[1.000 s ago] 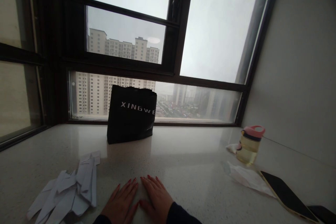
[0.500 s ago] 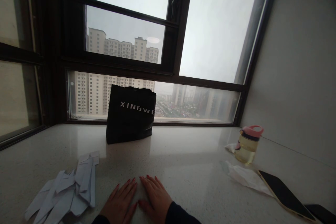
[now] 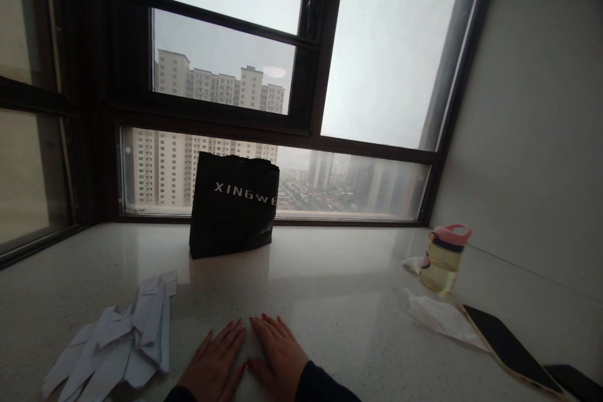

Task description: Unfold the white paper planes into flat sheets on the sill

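Observation:
My left hand (image 3: 214,358) lies flat, palm down, on the pale speckled counter (image 3: 330,301), with its fingers stretched forward. Beside it my right hand (image 3: 279,352) rests flat in the same way, the two thumbs almost meeting. Neither hand holds anything. To the left of my left hand is a loose pile of folded white paper pieces (image 3: 117,342). Farther back, by the window, a black bag (image 3: 233,220) with white letters stands upright.
At the right stands a bottle (image 3: 441,264) with a pink lid and pale yellow liquid. Near it are a crumpled clear wrapper (image 3: 438,315), a dark phone-like slab (image 3: 511,345) and another dark object (image 3: 577,383) at the edge. A dark-framed window (image 3: 315,94) closes off the back.

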Tool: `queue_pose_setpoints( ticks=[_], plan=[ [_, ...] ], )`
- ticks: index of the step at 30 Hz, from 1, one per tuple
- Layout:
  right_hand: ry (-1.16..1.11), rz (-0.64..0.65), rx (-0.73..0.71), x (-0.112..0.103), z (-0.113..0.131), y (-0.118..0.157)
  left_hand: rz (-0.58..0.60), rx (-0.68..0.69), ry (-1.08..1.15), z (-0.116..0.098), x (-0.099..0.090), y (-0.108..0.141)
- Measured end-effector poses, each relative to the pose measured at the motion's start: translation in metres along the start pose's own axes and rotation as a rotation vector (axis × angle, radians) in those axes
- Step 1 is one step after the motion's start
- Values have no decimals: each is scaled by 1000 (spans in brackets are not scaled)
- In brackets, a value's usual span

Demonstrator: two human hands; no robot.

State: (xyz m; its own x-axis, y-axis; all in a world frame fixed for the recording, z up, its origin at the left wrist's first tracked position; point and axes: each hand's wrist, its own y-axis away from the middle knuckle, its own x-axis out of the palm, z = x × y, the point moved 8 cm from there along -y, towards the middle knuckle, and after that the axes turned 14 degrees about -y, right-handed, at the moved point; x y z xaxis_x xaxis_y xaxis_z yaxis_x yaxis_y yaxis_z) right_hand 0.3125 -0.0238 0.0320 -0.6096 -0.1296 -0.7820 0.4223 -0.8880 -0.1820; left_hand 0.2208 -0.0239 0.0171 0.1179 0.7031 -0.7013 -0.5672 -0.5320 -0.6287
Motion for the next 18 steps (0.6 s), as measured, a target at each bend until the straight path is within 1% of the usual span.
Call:
queue_pose_setpoints(
  ticks=[5, 13, 18],
  plan=[
    [8, 11, 3, 0, 0, 0, 32, -10, 21, 0, 1, 0],
    [28, -7, -15, 0, 0, 0, 40, -19, 55, 1, 4, 0],
    [28, -6, -17, -1, 0, 0, 44, -8, 42, 0, 2, -1]
  ],
)
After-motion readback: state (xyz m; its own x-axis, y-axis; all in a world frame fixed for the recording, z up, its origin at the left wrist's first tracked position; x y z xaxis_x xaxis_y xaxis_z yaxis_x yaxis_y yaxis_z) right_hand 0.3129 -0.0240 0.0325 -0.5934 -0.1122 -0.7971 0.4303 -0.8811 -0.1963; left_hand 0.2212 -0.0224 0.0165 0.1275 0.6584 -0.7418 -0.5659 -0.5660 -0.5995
